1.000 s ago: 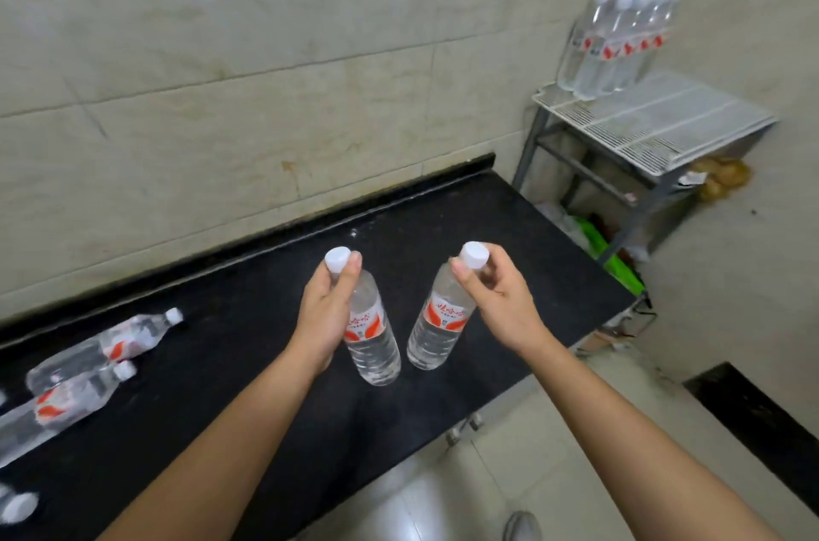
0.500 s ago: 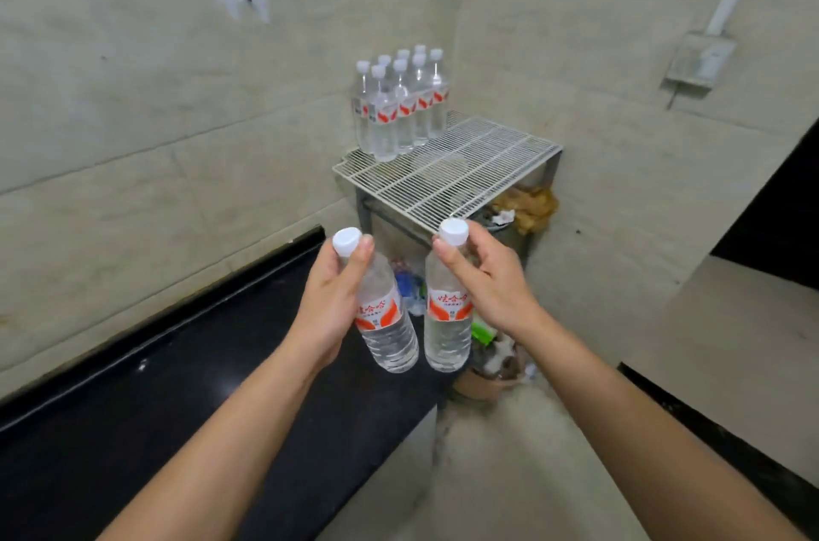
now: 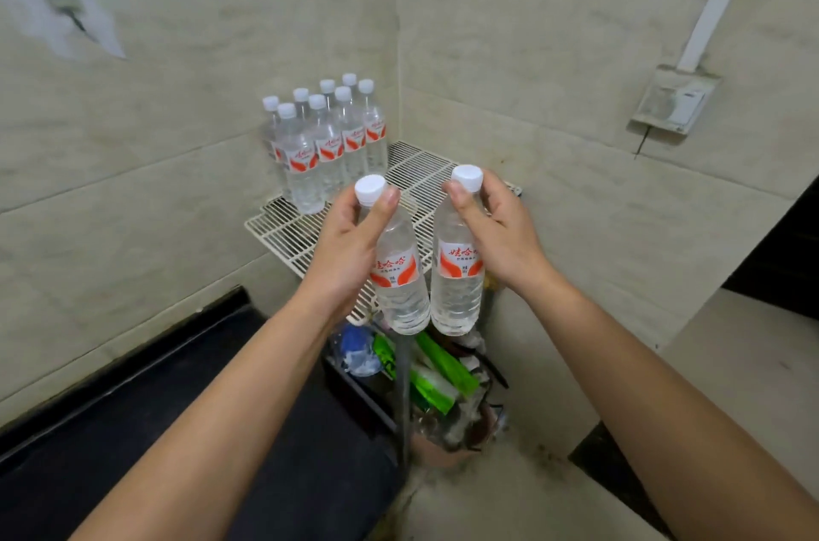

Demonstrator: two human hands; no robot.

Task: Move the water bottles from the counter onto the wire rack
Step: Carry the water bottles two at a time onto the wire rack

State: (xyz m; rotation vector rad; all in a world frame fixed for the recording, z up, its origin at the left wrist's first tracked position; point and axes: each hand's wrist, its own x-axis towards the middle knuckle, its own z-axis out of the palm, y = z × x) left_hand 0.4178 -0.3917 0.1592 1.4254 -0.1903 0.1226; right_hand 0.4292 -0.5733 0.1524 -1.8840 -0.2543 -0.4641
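My left hand (image 3: 343, 250) grips the neck of a clear water bottle (image 3: 401, 288) with a white cap and a red-and-white label. My right hand (image 3: 501, 230) holds a second such bottle (image 3: 456, 288) the same way, upright, its base touching the first one. Both bottles hang in the air over the near edge of the white wire rack (image 3: 288, 232), which stands in the wall corner. Several matching bottles (image 3: 325, 142) stand upright in a tight group at the rack's back left.
The black counter (image 3: 133, 430) runs along the left wall and ends just before the rack. Under the rack sits a bin (image 3: 443, 390) with green packaging and other clutter. A wall box (image 3: 673, 99) with a conduit hangs at the right. The rack's right half is bare wire.
My view has swung right from the counter to the rack. Both hands have carried their bottles forward, from above the counter to over the rack's near edge. The grips have not changed.
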